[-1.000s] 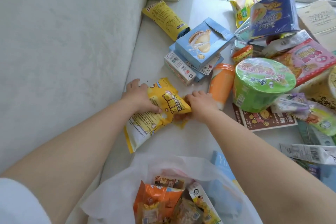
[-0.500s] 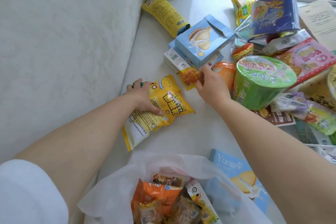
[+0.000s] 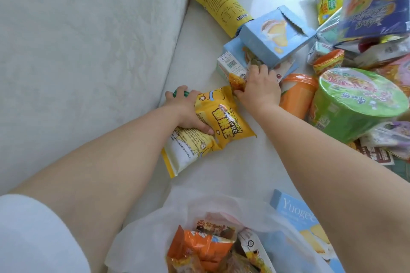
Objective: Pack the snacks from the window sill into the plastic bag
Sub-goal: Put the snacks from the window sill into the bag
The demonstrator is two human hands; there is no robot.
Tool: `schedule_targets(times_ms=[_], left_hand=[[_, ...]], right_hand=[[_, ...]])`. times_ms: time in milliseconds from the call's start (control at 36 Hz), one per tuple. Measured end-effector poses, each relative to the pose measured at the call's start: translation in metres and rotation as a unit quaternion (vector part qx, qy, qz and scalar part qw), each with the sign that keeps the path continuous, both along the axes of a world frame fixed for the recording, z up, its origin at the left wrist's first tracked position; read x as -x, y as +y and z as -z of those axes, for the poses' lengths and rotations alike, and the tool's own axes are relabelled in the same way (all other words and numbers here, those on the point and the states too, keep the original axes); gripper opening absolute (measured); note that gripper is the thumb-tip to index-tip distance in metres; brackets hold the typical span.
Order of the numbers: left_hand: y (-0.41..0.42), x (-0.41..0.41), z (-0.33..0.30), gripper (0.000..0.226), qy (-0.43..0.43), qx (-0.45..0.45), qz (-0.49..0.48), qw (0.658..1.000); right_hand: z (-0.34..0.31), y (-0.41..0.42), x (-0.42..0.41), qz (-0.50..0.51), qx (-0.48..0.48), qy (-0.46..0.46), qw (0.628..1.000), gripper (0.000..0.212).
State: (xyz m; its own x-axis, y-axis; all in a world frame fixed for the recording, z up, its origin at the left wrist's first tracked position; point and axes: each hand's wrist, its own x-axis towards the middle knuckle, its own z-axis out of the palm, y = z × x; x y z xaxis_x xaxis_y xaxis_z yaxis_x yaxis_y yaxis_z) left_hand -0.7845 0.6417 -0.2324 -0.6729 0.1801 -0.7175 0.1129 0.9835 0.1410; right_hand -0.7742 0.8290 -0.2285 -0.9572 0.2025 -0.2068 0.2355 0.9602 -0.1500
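Fingers of the left hand [image 3: 185,109] curl round the crinkled yellow popcorn bag [image 3: 213,127], thumb pressed on its printed front and the other fingers tucked behind its 10 o'clock edge; a small green item [image 3: 180,93] shows at those fingertips, too hidden to identify. The bag lies on the white window sill [image 3: 224,168], slanting from 1 o'clock down to 7 o'clock. At 1 o'clock of the bag, the right hand [image 3: 259,88] pinches a small orange snack sachet [image 3: 237,80], its fingers closed on the sachet's right side, just beside the bag's top corner. Behind that hand sit 2 stacked light-blue cardboard boxes [image 3: 273,35] and, at 3 o'clock of it, an orange plastic cup [image 3: 296,95] and a green foil-lidded noodle bowl [image 3: 355,104]. A long yellow chip packet [image 3: 219,6] lies at 12 o'clock near the wall. At 6 o'clock the translucent white plastic bag [image 3: 142,228] stands open, with an orange snack packet [image 3: 199,248] and other wrappers inside, and a pale blue flat box [image 3: 295,210] touching its 3 o'clock side.
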Motion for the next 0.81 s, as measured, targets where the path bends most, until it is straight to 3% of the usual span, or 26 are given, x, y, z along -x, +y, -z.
schedule_targets(times_ms=[83,278,500,639,806], left_hand=[[0.000,0.005,-0.003,0.126,-0.005,-0.008,-0.020,1.000],[0.001,0.008,-0.012,0.123,-0.008,0.020,-0.046,0.999],[0.000,-0.018,-0.017,0.109,0.042,-0.083,-0.083,0.992],[-0.004,-0.037,-0.026,0.105,0.073,-0.114,-0.105,0.985],[-0.003,-0.073,-0.055,0.089,0.205,-0.152,-0.152,0.955]], right_hand=[[-0.001,-0.005,0.009,0.052,0.046,-0.051,0.996,0.067],[-0.001,-0.011,0.003,0.110,0.044,-0.085,0.989,0.065],[-0.011,0.000,-0.035,0.187,0.176,-0.031,0.966,0.048],[-0.032,0.007,-0.075,0.231,0.251,0.056,0.938,0.034],[-0.081,0.011,-0.133,0.251,0.390,0.118,0.878,0.020]])
